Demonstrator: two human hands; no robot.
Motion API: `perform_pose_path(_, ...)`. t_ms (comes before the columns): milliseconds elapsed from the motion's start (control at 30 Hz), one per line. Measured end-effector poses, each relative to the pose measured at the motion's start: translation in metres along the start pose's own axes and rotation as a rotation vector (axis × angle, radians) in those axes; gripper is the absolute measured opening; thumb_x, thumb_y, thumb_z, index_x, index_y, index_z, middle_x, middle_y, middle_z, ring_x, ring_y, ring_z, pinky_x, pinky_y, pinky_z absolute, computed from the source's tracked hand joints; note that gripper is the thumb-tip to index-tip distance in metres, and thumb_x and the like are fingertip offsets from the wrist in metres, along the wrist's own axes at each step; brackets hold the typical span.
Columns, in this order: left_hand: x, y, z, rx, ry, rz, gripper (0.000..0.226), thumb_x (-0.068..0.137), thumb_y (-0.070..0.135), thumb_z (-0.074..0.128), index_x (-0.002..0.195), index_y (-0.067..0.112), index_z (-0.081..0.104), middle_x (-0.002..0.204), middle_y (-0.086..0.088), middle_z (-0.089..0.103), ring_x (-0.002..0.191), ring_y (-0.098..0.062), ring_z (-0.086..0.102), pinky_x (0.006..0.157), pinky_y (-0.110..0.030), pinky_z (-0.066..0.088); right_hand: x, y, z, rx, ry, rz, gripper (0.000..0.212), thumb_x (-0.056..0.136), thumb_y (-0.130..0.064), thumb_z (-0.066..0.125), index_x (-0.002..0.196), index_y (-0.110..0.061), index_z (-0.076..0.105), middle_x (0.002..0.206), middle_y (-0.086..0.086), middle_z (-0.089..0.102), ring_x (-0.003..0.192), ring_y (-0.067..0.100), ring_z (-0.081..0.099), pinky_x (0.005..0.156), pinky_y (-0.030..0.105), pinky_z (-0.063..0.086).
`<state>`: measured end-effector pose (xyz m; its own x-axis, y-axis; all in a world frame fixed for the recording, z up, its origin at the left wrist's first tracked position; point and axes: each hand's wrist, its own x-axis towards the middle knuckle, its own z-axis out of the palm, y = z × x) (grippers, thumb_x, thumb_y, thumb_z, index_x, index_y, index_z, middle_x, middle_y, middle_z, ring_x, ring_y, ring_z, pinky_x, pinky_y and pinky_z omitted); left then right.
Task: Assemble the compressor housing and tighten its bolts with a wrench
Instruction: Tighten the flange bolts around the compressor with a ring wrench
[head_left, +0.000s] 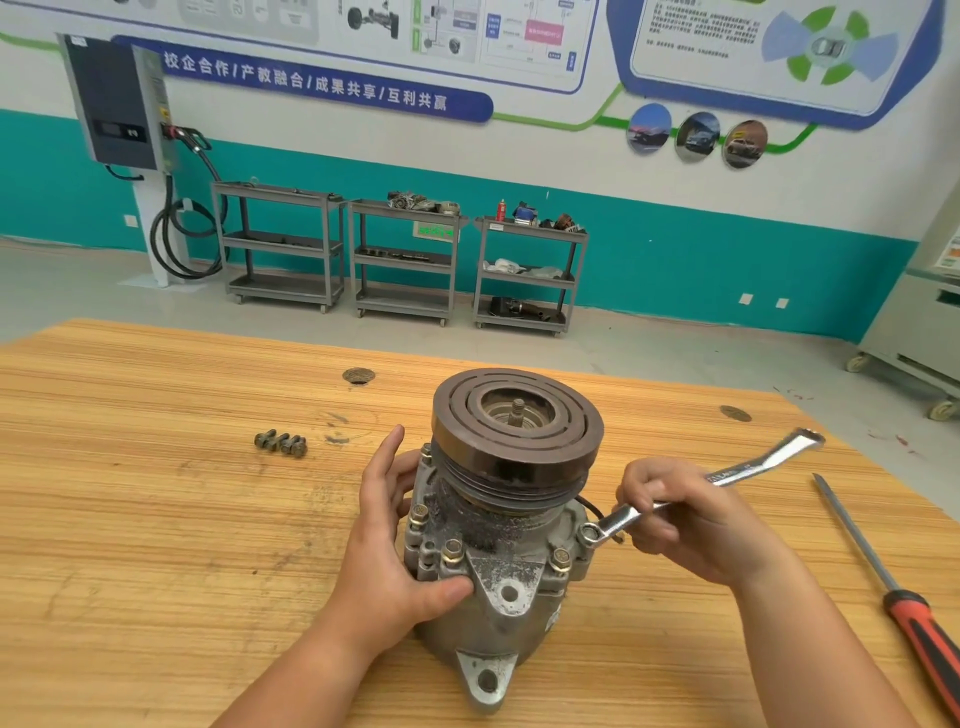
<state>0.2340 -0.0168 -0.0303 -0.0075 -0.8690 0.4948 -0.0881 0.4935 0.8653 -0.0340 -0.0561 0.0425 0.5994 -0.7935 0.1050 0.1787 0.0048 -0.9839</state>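
A grey compressor (498, 613) stands upright on the wooden table (156, 519), its dark ribbed pulley (517, 421) on top. Several brass-coloured bolts stick up from its housing flange (452, 551). My left hand (387, 540) grips the housing's left side, thumb pressed across the front. My right hand (691, 519) holds a silver ring wrench (727, 475). The wrench's ring end (589, 534) sits at the flange's right edge, on or just beside a bolt there; I cannot tell which.
Three loose bolts (281, 443) lie on the table to the left. A screwdriver with a red and black handle (919, 629) lies at the right edge. Beyond the table stand three grey shelf carts (405, 260) against the wall.
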Motion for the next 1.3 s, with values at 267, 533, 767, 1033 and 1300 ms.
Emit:
perform_pose_path(267, 0.000, 0.002, 0.000, -0.007, 0.001, -0.014, 0.123, 0.040, 0.079, 0.077, 0.142, 0.051, 0.014, 0.137, 0.003, 0.044, 0.128, -0.009, 0.046, 0.106, -0.034, 0.039, -0.027, 0.006, 0.054, 0.092, 0.539, -0.105, 0.019, 0.065, -0.009, 0.048, 0.050, -0.012, 0.058, 0.041, 0.005, 0.035, 0.036, 0.006, 0.025, 0.036, 0.014, 0.015)
perform_pose_path(533, -0.001, 0.001, 0.001, -0.041, 0.004, 0.005, 0.118, 0.038, 0.079, 0.078, 0.138, 0.061, 0.017, 0.136, 0.002, 0.045, 0.128, -0.010, 0.047, 0.103, -0.030, 0.039, -0.042, 0.040, 0.118, -0.138, 0.969, -0.352, 0.039, 0.089, 0.011, 0.034, 0.063, -0.006, 0.059, 0.046, 0.017, 0.057, 0.036, 0.009, 0.042, 0.034, 0.013, 0.026)
perform_pose_path(767, -0.002, 0.004, 0.001, -0.017, 0.003, -0.008, 0.118, 0.040, 0.073, 0.080, 0.137, 0.061, 0.015, 0.135, 0.006, 0.045, 0.128, -0.008, 0.046, 0.105, -0.028, 0.041, -0.047, 0.021, 0.100, 0.474, 0.796, -0.430, 0.037, 0.033, -0.039, 0.084, 0.059, -0.014, 0.073, 0.046, 0.003, 0.054, 0.034, 0.008, 0.044, 0.033, 0.008, 0.029)
perform_pose_path(1033, -0.001, 0.004, 0.000, 0.009, 0.003, -0.029, 0.124, 0.037, 0.078, 0.078, 0.140, 0.057, 0.012, 0.139, 0.002, 0.042, 0.130, -0.008, 0.044, 0.110, -0.045, 0.038, -0.011, -0.005, 0.035, 0.327, 0.444, -0.134, 0.014, 0.054, -0.019, 0.071, 0.058, -0.013, 0.059, 0.044, -0.005, 0.033, 0.042, 0.007, 0.016, 0.030, 0.013, 0.023)
perform_pose_path(1300, 0.001, 0.000, 0.001, -0.018, 0.010, 0.009, 0.123, 0.040, 0.082, 0.075, 0.140, 0.060, 0.008, 0.136, 0.001, 0.044, 0.127, -0.010, 0.048, 0.101, -0.018, 0.041, 0.024, -0.013, 0.017, 0.207, 0.156, 0.010, 0.005, 0.057, -0.009, 0.052, 0.055, -0.013, 0.055, 0.040, -0.003, 0.036, 0.037, 0.008, 0.019, 0.029, 0.010, 0.026)
